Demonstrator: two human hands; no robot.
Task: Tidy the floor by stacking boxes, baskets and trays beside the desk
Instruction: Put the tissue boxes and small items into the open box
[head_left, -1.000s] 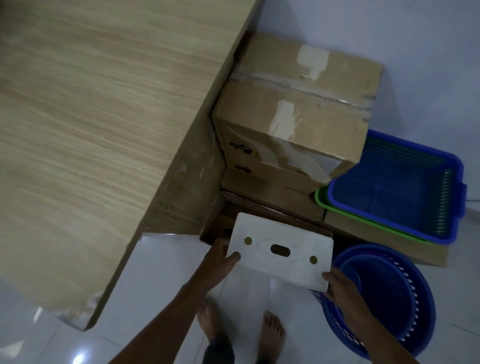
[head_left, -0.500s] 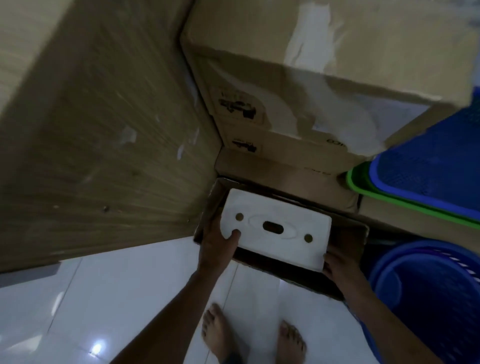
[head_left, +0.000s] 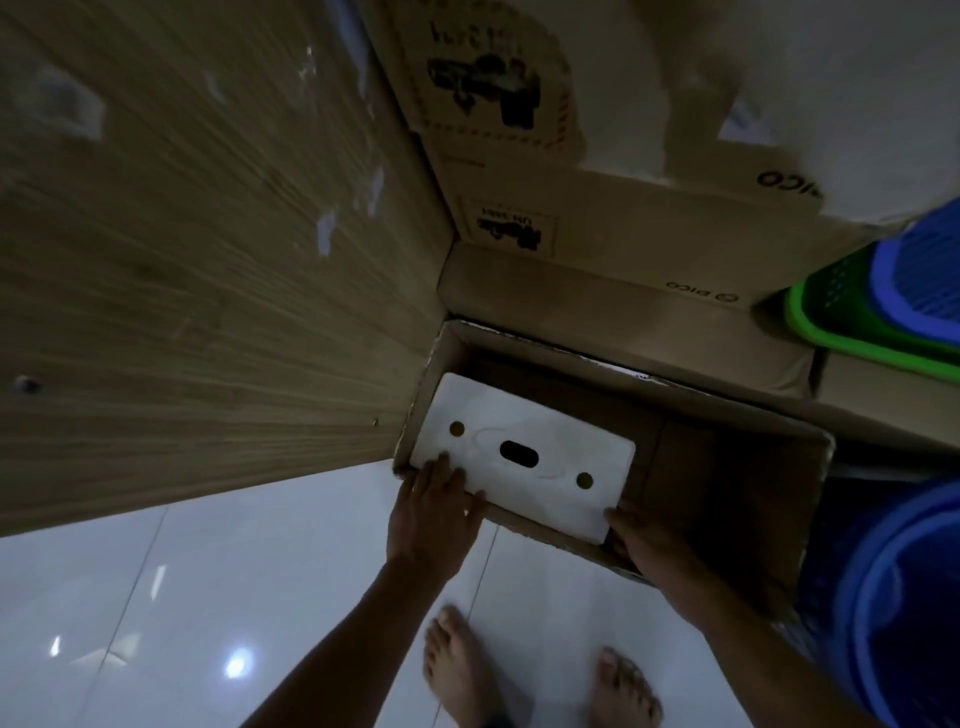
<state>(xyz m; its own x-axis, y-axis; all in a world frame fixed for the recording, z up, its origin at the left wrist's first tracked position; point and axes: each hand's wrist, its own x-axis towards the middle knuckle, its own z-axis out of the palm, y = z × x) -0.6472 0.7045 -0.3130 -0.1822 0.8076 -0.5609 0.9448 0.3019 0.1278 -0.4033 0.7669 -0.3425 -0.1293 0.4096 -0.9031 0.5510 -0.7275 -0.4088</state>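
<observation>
You had the foam insert (head_left: 519, 457) in the open box's (head_left: 727, 467) left end — desk panel (head_left: 208, 260) left, stacked boxes (head_left: 597, 249) behind.

Matt white foam insert (head_left: 524, 447); brown cardboard box (head_left: 727, 467); wood-grain desk (head_left: 208, 260); glossy floor tiles (head_left: 208, 597).
</observation>
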